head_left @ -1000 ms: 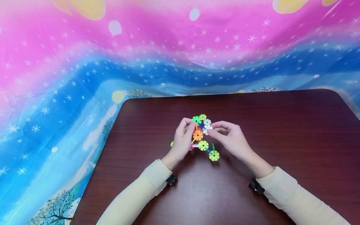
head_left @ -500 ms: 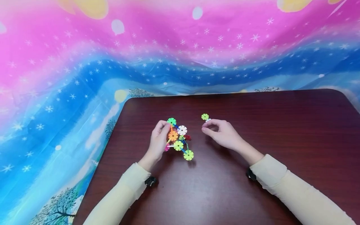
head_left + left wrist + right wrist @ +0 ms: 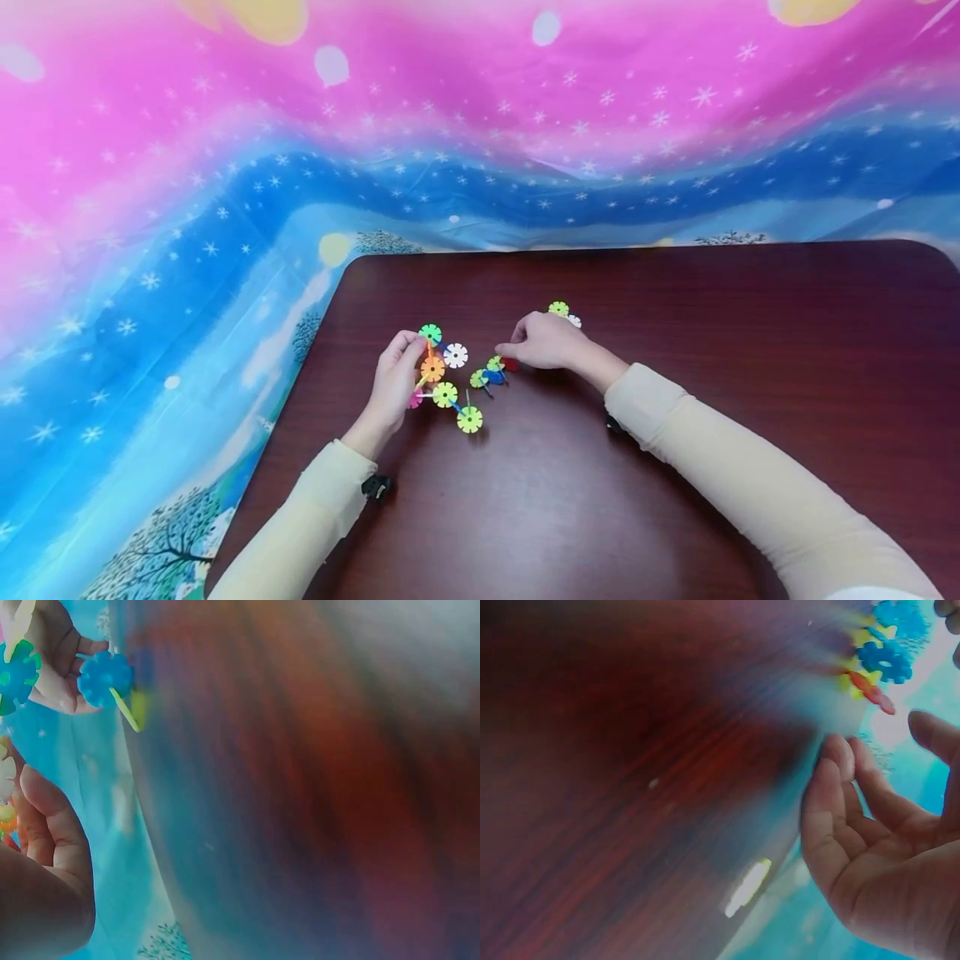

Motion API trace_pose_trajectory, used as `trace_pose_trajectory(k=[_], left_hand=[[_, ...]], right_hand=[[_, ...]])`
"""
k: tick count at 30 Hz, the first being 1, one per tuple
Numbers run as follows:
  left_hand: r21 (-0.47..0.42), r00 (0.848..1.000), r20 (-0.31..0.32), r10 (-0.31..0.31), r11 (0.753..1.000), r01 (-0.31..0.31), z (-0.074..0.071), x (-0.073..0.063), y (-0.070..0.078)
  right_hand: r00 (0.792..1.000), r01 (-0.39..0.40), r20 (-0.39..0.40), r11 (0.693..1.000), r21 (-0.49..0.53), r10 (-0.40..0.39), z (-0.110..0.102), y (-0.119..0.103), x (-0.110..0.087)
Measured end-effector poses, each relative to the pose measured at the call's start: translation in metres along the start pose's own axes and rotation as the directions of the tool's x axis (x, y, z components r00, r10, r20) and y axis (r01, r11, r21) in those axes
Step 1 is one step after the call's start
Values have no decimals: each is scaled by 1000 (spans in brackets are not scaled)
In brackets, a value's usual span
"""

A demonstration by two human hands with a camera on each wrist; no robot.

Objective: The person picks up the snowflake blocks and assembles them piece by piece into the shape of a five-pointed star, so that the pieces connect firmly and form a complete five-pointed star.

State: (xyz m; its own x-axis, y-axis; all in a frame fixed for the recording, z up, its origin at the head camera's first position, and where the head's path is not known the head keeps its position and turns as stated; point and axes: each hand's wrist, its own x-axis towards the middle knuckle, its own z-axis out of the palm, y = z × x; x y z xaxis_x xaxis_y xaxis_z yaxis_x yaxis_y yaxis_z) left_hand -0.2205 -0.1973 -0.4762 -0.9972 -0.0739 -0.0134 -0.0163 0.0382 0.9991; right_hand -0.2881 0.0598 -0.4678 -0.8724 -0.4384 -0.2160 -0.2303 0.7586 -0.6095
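My left hand (image 3: pixel 393 379) pinches a chain of notched snowflake discs (image 3: pixel 432 368) in green, white, orange, pink and yellow-green, raised over the table. In the left wrist view only part of this chain shows beside the thumb. A smaller cluster of blue, yellow-green and red discs (image 3: pixel 494 375) lies just right of it. My right hand (image 3: pixel 547 340) hovers at the red end of that cluster. Its thumb and fingers stand apart with nothing between them in the right wrist view, where the blue disc (image 3: pixel 885 661) sits beyond the fingertips.
A joined pair of yellow-green and white discs (image 3: pixel 558 308) lies on the dark wooden table (image 3: pixel 712 333) behind my right hand. A snowflake-patterned cloth (image 3: pixel 247 192) hangs along the far and left edges of the table.
My left hand has carried the chain of discs to the left. The right hand has moved away from the white disc and the loose pair, leftward to the blue and red cluster.
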Motion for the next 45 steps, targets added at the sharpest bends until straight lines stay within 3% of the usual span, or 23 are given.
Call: trace_pose_trajectory(k=[4, 8, 16, 23, 33, 36, 40, 45], left_hand=[[17, 1000, -6, -22, 1000, 22, -6, 3, -4], [22, 999, -16, -31, 999, 31, -10, 6, -5], [32, 1000, 3, -29, 999, 29, -8, 5, -1], [44, 1000, 14, -16, 999, 16, -5, 3, 6], [31, 999, 28, -18, 999, 18, -4, 2, 8], [14, 999, 40, -18, 1000, 17, 0, 1, 9], [14, 999, 49, -13, 1000, 12, 7, 0, 12], [35, 998, 59, -11, 999, 9, 15, -1, 16]], right_hand=[[996, -67, 60, 996, -57, 71, 3, -6, 7], [993, -79, 79, 993, -82, 86, 6, -13, 10], [994, -37, 99, 997, -71, 44, 10, -13, 8], [989, 44, 143, 991, -125, -26, 4, -14, 1], [985, 87, 165, 983, -161, -60, 4, -14, 1], [981, 91, 181, 991, -101, -71, 2, -11, -1], [972, 81, 215, 995, 65, -93, -3, -3, -7], [964, 3, 251, 952, 306, -83, -7, 12, -15]])
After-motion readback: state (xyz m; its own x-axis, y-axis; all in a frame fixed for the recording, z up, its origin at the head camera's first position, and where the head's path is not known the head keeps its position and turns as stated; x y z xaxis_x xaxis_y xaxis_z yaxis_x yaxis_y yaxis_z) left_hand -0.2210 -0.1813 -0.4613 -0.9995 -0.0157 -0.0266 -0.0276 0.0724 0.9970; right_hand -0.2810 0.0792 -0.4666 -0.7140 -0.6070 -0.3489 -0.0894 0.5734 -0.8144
